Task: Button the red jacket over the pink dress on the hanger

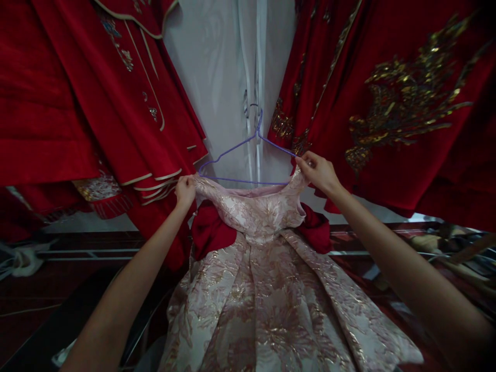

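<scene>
A pale pink brocade dress with a pleated skirt hangs in front of me on a purple wire hanger. My left hand pinches the dress's shoulder on the left, beside that end of the hanger. On the other side, my right hand grips the opposite shoulder strap at the hanger's right end. Dark red fabric shows at both sides of the bodice, under the arm openings. The hanger's hook points up toward a dark handle; whether it hooks onto anything I cannot tell.
Red embroidered garments hang at the left, and another red one with gold sequins hangs at the right. Behind the hanger stand pale cabinet doors. Shoes or similar items lie low at the right, partly blurred.
</scene>
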Demonstrator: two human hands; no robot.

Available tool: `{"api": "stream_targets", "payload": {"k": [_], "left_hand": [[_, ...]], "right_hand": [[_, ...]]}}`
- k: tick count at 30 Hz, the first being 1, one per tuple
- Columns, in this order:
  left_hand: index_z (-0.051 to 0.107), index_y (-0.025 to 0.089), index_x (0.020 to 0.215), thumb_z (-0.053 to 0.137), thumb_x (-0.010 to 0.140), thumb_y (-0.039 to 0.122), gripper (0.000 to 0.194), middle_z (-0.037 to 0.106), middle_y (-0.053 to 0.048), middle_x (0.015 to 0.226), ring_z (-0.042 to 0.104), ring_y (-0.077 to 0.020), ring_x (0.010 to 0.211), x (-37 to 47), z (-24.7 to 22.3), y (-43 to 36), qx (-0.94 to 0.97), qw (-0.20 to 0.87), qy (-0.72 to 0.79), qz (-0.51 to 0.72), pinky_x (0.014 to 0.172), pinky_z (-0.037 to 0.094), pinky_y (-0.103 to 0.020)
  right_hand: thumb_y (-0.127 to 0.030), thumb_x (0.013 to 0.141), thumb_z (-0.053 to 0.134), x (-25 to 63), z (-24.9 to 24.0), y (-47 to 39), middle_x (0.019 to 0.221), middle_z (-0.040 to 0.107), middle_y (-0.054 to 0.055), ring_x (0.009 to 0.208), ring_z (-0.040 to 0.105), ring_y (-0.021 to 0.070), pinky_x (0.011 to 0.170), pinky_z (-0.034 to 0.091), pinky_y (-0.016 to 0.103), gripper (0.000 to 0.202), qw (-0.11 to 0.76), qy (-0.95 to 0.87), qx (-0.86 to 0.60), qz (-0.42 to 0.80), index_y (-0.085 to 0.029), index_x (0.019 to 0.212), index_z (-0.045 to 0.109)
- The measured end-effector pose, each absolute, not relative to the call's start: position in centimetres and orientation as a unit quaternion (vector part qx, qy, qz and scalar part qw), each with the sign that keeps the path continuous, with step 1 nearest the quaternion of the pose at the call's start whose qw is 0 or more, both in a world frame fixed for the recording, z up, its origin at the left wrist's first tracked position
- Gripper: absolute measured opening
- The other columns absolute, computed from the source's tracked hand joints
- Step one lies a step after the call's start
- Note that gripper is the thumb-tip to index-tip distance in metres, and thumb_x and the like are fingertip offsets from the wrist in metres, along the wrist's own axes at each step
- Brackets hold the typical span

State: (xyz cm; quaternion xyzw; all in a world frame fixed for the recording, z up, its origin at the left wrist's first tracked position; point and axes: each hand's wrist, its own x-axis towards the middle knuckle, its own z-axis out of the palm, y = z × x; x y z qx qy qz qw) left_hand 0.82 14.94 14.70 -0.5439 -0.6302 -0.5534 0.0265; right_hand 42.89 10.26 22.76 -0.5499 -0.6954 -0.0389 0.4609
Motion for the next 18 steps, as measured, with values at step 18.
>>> {"api": "stream_targets", "payload": {"k": [18], "left_hand": [[0.066, 0.017, 0.083, 0.047, 0.085, 0.031, 0.024, 0.065, -0.007, 0.091, 0.059, -0.0196, 0.093, 6.8, 21.7, 16.8, -0.674, 0.033, -0.495, -0.547, 0.088, 0.044, -0.031]], "right_hand": [[-0.046, 0.084, 0.049, 43.3, 22.7, 10.2, 0.060, 0.057, 0.000, 0.059, 0.052, 0.0152, 0.058, 0.034, 0.025, 0.030, 0.466, -0.705, -0.533, -0.040, -0.021, 0.069, 0.053]]}}
